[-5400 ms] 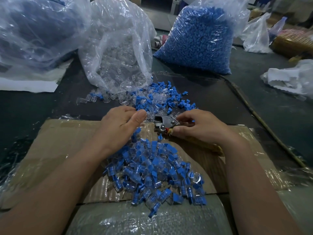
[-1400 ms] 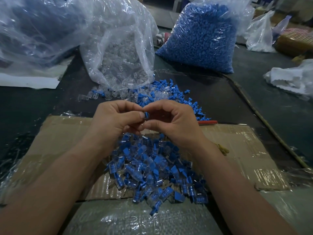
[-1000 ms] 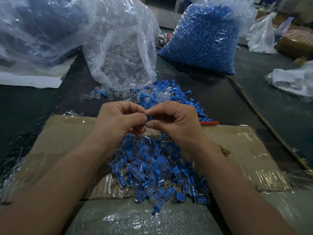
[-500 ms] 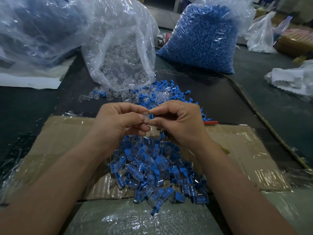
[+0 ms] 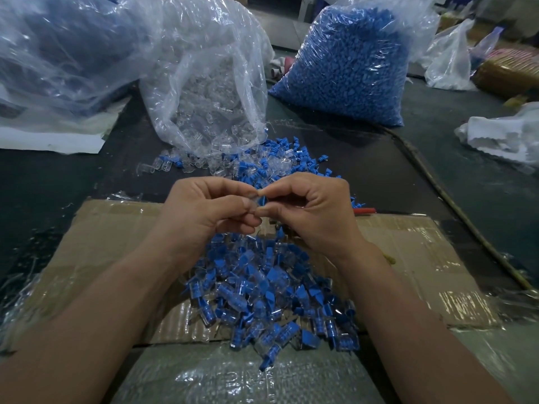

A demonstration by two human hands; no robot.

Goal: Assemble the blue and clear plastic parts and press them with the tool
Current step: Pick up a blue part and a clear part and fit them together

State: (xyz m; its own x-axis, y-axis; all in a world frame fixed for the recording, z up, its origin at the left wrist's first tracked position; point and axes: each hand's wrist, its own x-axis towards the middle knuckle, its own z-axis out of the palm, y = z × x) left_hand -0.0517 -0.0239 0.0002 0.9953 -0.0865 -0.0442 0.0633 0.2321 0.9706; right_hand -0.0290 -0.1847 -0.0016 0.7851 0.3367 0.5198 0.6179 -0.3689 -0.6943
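Blue part [image 5: 264, 200] and clear part [image 5: 254, 203] meet between the two hands, raised above the cardboard [image 5: 116, 228] on the desk [image 5: 379, 170] — the left hand [image 5: 204, 211] pinches the clear one, the right hand [image 5: 315, 211] the blue one, each grip clenched on its piece so the ends line up for pushing together. Finished pieces [image 5: 271, 293] heap directly below (a short drop, I'd guess). Behind the right hand only a red handle [image 5: 364, 210] shows, likely the tool, lying untouched.

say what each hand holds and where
Left hand pinches a clear part, right hand a blue part, each between thumb and forefinger; the fingers hide exactly where.
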